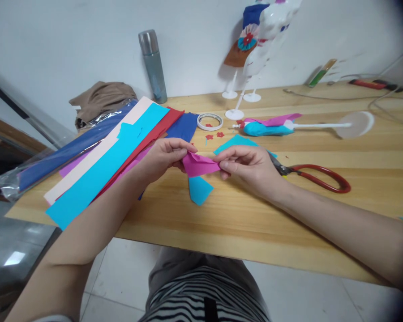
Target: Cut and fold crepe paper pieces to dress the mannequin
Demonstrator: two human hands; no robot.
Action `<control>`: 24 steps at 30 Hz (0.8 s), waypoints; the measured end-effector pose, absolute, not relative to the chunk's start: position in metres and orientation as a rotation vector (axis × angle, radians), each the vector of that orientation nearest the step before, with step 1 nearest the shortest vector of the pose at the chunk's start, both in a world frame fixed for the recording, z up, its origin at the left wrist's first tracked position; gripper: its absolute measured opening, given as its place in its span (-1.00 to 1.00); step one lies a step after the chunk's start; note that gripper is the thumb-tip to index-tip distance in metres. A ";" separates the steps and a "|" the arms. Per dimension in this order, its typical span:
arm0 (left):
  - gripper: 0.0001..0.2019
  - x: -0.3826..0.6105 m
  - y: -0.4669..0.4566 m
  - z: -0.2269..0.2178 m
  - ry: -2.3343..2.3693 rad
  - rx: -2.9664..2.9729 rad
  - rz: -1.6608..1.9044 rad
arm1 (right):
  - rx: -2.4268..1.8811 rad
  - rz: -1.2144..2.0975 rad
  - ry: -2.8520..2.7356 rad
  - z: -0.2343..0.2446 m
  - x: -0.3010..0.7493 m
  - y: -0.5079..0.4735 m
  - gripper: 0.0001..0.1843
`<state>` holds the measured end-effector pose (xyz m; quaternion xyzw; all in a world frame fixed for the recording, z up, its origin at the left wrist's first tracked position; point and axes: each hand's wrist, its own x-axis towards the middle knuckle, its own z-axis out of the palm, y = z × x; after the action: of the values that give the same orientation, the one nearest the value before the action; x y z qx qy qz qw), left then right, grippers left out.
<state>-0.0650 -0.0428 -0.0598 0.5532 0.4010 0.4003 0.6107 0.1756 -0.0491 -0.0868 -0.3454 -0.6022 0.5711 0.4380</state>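
A small folded piece of magenta crepe paper (200, 166) is stretched between my two hands above the table. My left hand (169, 154) pinches its left end, and my right hand (245, 167) pinches the narrow right end. Just below it lies a blue paper scrap (200, 191). Another blue piece (237, 142) sits behind my right hand. Scissors with red handles (322, 175) lie beside that hand, their blades partly hidden by it. Left of my hands, long strips of blue paper (110, 165), pink paper (87, 156) and red paper (121, 163) are stacked at a slant.
Behind my hands are a tape roll (210, 121), small red paper flowers (220, 134) and a paper-wrapped figure on a stand (268, 127) lying sideways. A thermos (153, 67), white mask-like heads on stands (265, 40), brown cloth (102, 100) and cables (339, 95) line the wall.
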 end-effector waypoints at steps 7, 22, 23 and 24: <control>-0.61 -0.066 -0.042 -0.058 0.908 1.166 0.967 | -0.841 1.406 -1.503 -0.087 0.175 -0.049 -0.83; -0.43 -0.056 -0.041 -0.080 1.068 1.090 1.045 | -0.879 1.150 -1.683 -0.092 0.173 -0.051 -0.87; -0.45 -0.056 -0.040 -0.080 1.077 1.092 1.049 | -0.884 1.160 -1.687 -0.092 0.173 -0.051 -0.86; -0.46 -0.056 -0.040 -0.080 1.081 1.096 1.059 | -0.891 1.179 -1.683 -0.092 0.173 -0.052 -0.84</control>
<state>-0.0560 -0.0401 -0.0803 0.4716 0.4652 0.4558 0.5945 0.1725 -0.0515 -0.0918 -0.3579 -0.6763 0.4738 0.4360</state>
